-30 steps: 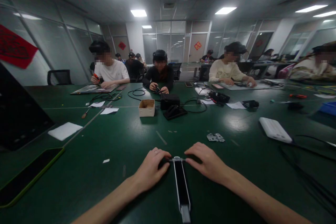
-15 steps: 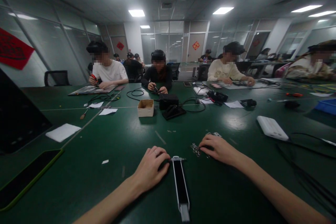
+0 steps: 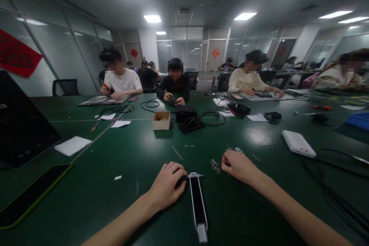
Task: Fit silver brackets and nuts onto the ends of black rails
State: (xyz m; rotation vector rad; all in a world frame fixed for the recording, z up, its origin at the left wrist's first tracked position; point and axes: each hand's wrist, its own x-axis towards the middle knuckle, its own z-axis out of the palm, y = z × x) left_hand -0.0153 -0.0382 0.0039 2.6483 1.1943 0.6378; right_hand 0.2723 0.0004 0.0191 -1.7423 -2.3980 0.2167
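Slim black-faced bar lies flat on the green tabletop, set lengthwise near-to-far. Thin crosspiece at the far end, silvery tab at the near one. I'd guess light and stiff; dark face is probably smooth, could slip. Best hold: its long sides, or the crosspiece ends.

Left to right from where I'm standing: green-edged phone lying flat, well apart from the bar. Left hand: palm down, forearm angled in, fingers curled at the crosspiece's left end. Grip narrow; can't tell if it's pinching or just touching. Cluster of small metal rings beyond the bar, to its right. Right hand just beside them, fingers bunched and pointing inward, arm stretched out. Grip narrow too; contents hidden, can't tell. Silvery plates partly behind its knuckles. White power bank farther right.
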